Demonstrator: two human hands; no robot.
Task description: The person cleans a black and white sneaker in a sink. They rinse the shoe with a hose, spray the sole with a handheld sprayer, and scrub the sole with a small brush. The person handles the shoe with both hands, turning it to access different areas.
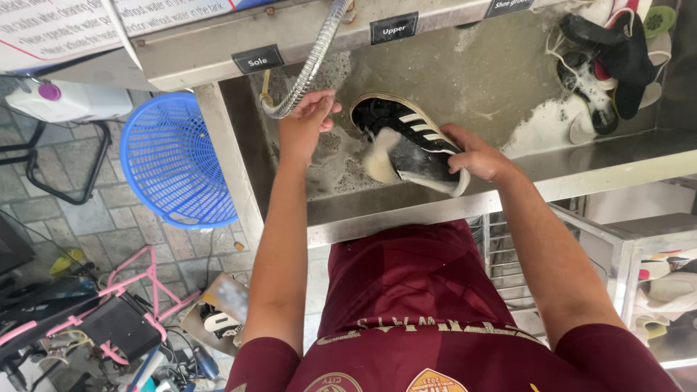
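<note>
left hand (308, 116) curls around a metal hose (308, 69) at ten o'clock in the soapy steel sink (465, 80). right hand (475, 154) pinches a black striped shoe's (406, 134) heel at centre. that wet, soapy shoe could likely slip free, or spray could splash out.

**A shoe-cleaning workshop with a long steel wash basin**

I am standing at a stainless steel sink (435, 207) full of soap foam, with a flexible metal hose (308, 69) hanging over it. Small black labels (257, 59) on the upper edge mark separate washing stations. At the far end more wet shoes and insoles (613, 62) lie in the suds. Beside the sink, on a paved stone floor (94, 218), there is a blue plastic basket (170, 163), and more shoes wait on a metal shelf (664, 279).
</note>
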